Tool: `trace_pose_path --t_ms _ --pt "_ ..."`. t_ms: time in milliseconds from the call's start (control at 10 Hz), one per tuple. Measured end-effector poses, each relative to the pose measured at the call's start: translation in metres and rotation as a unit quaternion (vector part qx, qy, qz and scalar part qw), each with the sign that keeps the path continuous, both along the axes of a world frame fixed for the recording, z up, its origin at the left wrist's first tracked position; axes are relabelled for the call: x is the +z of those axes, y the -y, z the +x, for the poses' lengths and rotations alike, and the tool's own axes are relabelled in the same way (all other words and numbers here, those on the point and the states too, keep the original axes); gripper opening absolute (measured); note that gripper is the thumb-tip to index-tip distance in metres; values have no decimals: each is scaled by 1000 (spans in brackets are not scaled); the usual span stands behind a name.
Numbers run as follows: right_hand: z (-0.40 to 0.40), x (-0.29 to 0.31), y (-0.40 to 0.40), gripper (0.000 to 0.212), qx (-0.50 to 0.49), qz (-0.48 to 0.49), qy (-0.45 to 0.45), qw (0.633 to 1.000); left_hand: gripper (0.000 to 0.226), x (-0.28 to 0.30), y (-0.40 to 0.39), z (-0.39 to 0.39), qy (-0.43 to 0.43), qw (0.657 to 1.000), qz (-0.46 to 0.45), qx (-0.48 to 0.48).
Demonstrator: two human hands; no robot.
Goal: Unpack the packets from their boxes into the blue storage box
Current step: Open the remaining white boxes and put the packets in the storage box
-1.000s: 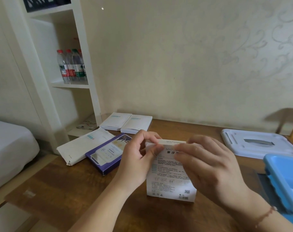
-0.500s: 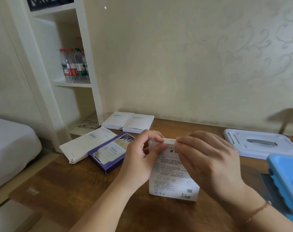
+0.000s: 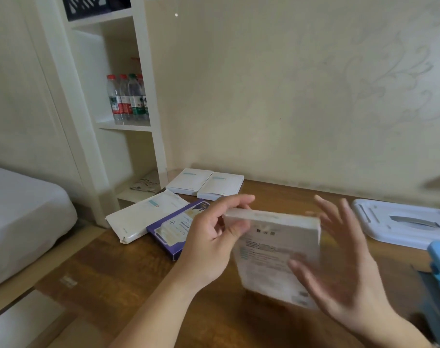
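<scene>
While the left hand (image 3: pixel 213 247) pinches the white box's (image 3: pixel 276 252) top-left corner above the table (image 3: pixel 113 277), the right hand (image 3: pixel 339 267) stays spread at its right edge.

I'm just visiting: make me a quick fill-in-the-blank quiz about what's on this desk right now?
1. The left hand pinches the top corner of a ____ box.
2. The box lying flat beside the left hand is ____.
3. The bottles stand on a ____ shelf.
4. The right hand's fingers are spread ____.

Missing words: white; purple; white; open
</scene>
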State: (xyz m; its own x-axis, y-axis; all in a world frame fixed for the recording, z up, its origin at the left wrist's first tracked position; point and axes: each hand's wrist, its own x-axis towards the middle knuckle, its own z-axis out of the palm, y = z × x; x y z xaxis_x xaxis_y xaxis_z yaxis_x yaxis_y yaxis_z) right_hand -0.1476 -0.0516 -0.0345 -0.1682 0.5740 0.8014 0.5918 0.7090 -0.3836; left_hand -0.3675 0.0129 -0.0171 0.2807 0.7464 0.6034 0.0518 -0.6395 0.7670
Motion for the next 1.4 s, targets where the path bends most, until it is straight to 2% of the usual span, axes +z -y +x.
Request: trace_pose_path --t_ms 100,200,300,400,500,600,700,800,900,1000,1100,1200,1300,1400 --pt "-5 -5 12 104 161 -257 -109 947 22 -6 -2 -11 98 991 -73 -56" --pt "-26 6 11 97 253 -388 -100 880 21 -16 -8 -23 221 943 -186 -163" --pt "-44 10 2 134 266 -539 -202 774 28 -20 -17 -36 320 885 -227 -252" --pt "-61 5 -8 108 311 -593 -152 727 43 -21 -26 -40 298 871 -235 -312" --pt "-70 -2 -17 89 271 -605 -125 738 50 -30 -41 -54 181 915 -273 -236" --pt "-64 -17 -28 52 245 -592 -307 704 17 -44 -57 -69 -175 957 -213 94" --pt "-47 -29 -40 32 102 -527 -401 743 56 -47 -61 -65 -527 810 -117 228" --pt "-32 -31 -54 23 -7 -486 -393 780 57 -56 -60 -69 -576 793 -98 175" --pt "-19 -24 -61 23 -64 -481 -343 804 63 -59 -52 -94 -502 857 -117 28" --pt "-15 -14 -64 18 -60 -482 -271 831 77 -59 -50 -106 -445 879 -150 -82" --pt "-21 -12 -67 14 -56 -505 -213 835 71 -60 -50 -101 -415 898 -140 -32" --pt "-26 -19 -65 13 -62 -543 -202 813 49 -60 -37 -88 -407 901 -101 113" --pt "-33 -28 -59 15 -126 -522 -162 828 69 -67 -10 -84 -431 858 -177 217" --pt "-42 -30 -51 31 -211 -478 -29 853 89 -68 23 -74 -458 828 -269 181"
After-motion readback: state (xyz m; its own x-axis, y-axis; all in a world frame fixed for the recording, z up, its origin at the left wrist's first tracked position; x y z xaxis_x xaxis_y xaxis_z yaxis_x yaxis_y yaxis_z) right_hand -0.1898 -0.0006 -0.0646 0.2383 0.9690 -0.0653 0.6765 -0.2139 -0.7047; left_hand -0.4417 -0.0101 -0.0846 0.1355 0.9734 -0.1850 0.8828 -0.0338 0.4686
